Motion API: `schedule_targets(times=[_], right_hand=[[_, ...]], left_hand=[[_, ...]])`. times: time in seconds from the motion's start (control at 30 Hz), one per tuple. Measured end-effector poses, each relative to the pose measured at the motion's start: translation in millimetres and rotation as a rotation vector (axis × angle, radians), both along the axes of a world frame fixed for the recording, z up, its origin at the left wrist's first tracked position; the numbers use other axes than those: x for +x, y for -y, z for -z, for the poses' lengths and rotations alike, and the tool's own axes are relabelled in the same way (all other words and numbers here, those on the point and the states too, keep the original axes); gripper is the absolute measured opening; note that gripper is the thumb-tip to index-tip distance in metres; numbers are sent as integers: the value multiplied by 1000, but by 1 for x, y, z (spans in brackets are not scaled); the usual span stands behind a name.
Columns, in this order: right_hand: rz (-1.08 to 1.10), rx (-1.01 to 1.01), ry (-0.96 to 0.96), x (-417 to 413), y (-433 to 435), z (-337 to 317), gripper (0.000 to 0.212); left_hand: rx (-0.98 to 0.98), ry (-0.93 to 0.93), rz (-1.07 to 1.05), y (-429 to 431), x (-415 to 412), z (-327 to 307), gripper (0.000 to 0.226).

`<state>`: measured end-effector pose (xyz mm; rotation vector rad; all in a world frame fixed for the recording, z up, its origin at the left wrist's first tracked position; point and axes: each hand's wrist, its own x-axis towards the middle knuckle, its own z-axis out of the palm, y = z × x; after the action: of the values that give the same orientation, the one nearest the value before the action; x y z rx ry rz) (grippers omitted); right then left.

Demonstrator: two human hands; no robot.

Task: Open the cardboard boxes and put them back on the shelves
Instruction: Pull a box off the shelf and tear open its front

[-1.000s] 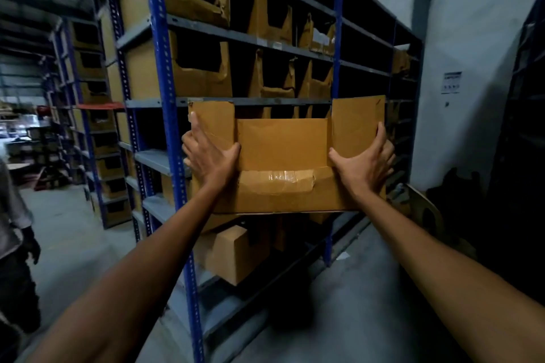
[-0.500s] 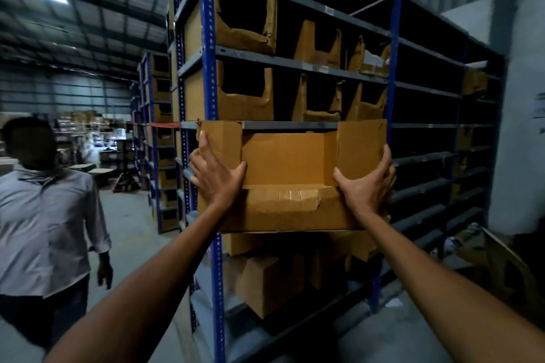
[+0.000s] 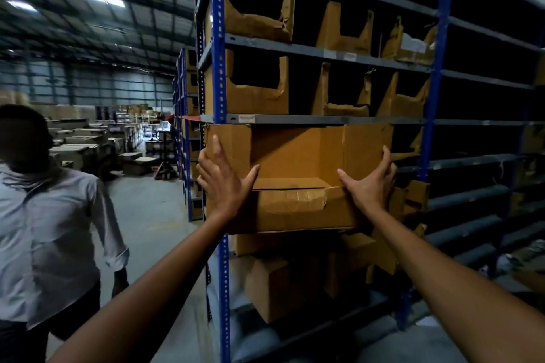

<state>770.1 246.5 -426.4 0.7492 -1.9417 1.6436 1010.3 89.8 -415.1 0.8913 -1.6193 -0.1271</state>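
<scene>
A dim warehouse aisle, blue-posted shelves (image 3: 324, 119) beside us. Our left hand (image 3: 224, 184) and right hand (image 3: 368, 186) press flat, fingers straight, on the sides of the opened cardboard box (image 3: 295, 153) at a bay mouth; it looks empty. We judge shelving is underway: next, slide it in level, clearing the upright (image 3: 219, 68).

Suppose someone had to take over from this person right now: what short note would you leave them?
Left hand: flat on the left front of the box, fingers straight.
Right hand: on its right front edge, likewise.
The box: front already cut open, held up at a bay of the rack; whether it rests on a shelf I cannot tell.
To do: push it fully in, then open the closed boxes lower down.
A person stands close on the left.
</scene>
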Motion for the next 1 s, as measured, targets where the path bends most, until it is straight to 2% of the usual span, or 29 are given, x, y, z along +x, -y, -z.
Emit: schedule_targets(times=[0.07, 0.13, 0.2, 0.27, 0.37, 0.47, 0.57, 0.73, 0.8, 0.87, 0.9, 0.93, 0.97, 1.0], right_hand=[[-20, 34, 16, -14, 1, 0, 116], [-25, 58, 19, -27, 2, 0, 116], [-35, 83, 21, -38, 6, 0, 117], [-56, 93, 24, -47, 12, -1, 118], [-79, 101, 52, -59, 26, 2, 119], [-72, 112, 66, -71, 41, 3, 120], [-97, 136, 88, -81, 59, 5, 120], [-118, 252, 124, -106, 97, 13, 122], [-1, 259, -61, -111, 112, 15, 111], [79, 233, -502, -113, 128, 19, 86], [40, 252, -726, -112, 138, 21, 71], [-76, 315, -873, -113, 149, 23, 58], [-217, 432, -912, -115, 159, 23, 51], [-334, 596, -860, -116, 167, 23, 52]], left_hand=[[-127, 74, -25, 6, -12, 13, 103], [-334, 179, -59, 13, -19, 27, 92], [-537, 345, -48, 16, -27, 41, 81], [-640, 541, 2, 12, -39, 53, 69], [-566, 783, -15, 9, -57, 59, 61], [-429, 938, -93, 15, -73, 54, 69], [-396, 1009, -111, 27, -89, 48, 73], [-354, 1030, -117, 54, -125, 41, 63], [-362, 1035, -124, 71, -139, 40, 61], [-371, 1024, -114, 91, -154, 39, 61], [-370, 1019, -108, 101, -160, 39, 61], [-361, 1021, -105, 111, -167, 39, 61], [-357, 1028, -106, 121, -172, 39, 62], [-361, 1037, -108, 130, -175, 40, 62]])
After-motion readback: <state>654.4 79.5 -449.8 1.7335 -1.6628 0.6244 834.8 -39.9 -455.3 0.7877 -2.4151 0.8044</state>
